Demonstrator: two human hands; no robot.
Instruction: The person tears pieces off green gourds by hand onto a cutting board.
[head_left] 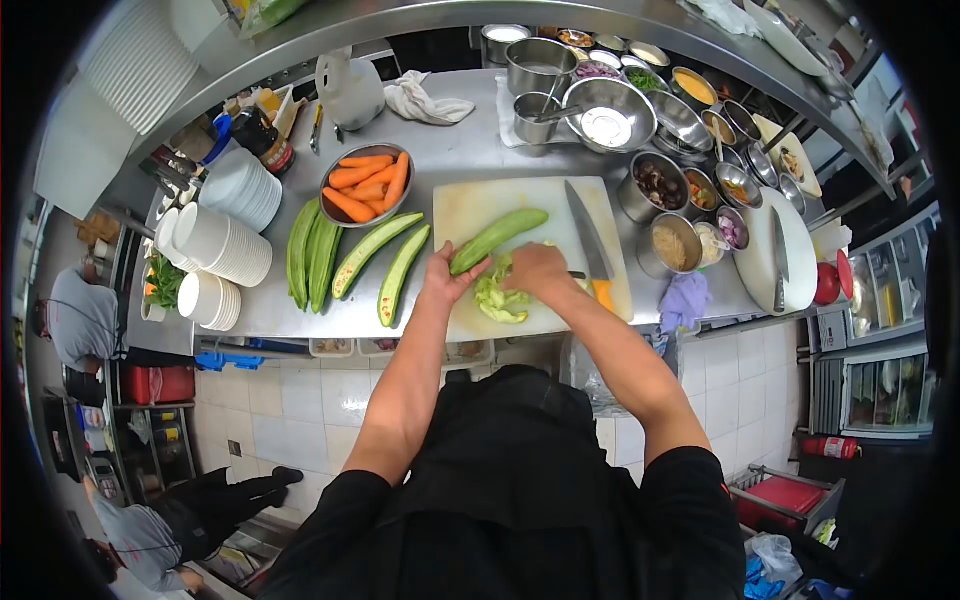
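Note:
My left hand (455,273) is closed round the lower end of a long, pale green squash (500,240), which lies tilted over the white cutting board (465,205). My right hand (538,270) is closed just right of the squash, above a heap of green peelings (497,300). A short dark piece sticks out by its knuckles; what the fingers hold is hidden. A large knife (588,228) lies on the board's right side, with a yellow-orange piece (602,293) by its lower end. Left of the board are two cut squash halves (375,255) showing seeds and two dark green lengths (323,260).
A metal bowl of carrots (368,187) stands behind the squash pieces. Stacked white tubs (225,245) fill the left end. Steel pots (540,68) and several ingredient bowls crowd the back right. A second knife (779,258) rests on a white board. Two other people (150,525) are at far left.

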